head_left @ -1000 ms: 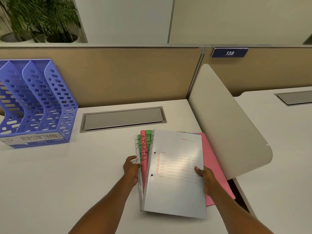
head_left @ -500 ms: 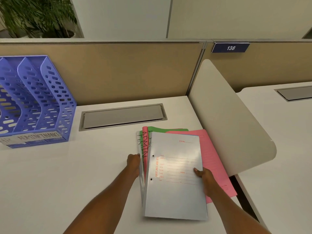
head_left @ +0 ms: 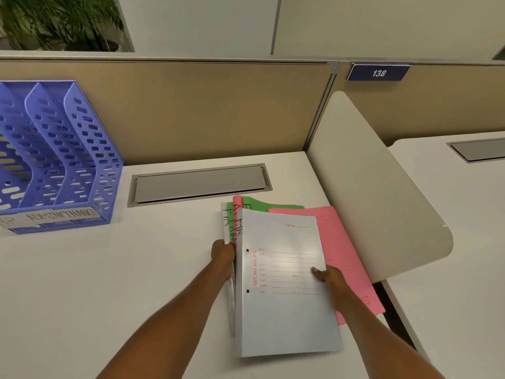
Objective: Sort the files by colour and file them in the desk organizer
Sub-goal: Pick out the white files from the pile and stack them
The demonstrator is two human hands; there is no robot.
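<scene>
A stack of paper files lies on the white desk (head_left: 82,283). On top is a pale blue file (head_left: 284,310) with red print. Under it a pink file (head_left: 344,255) sticks out to the right, and a green file (head_left: 262,205) and another pink spine show at the back left. My left hand (head_left: 222,251) grips the stack's left spine edge. My right hand (head_left: 326,274) holds the right edge of the blue file, thumb on top. The blue perforated desk organizer (head_left: 68,160), labelled ADMIN and FINANCE, stands at the far left with its compartments holding nothing visible.
A grey cable flap (head_left: 199,183) is set into the desk behind the files. A beige partition wall (head_left: 205,110) runs along the back. A curved white divider panel (head_left: 369,187) rises just right of the stack. A neighbouring desk (head_left: 464,242) lies beyond it.
The stack has fanned out more: the green and pink files now show further to the right behind the blue one. My hands keep their grips on the two edges.
</scene>
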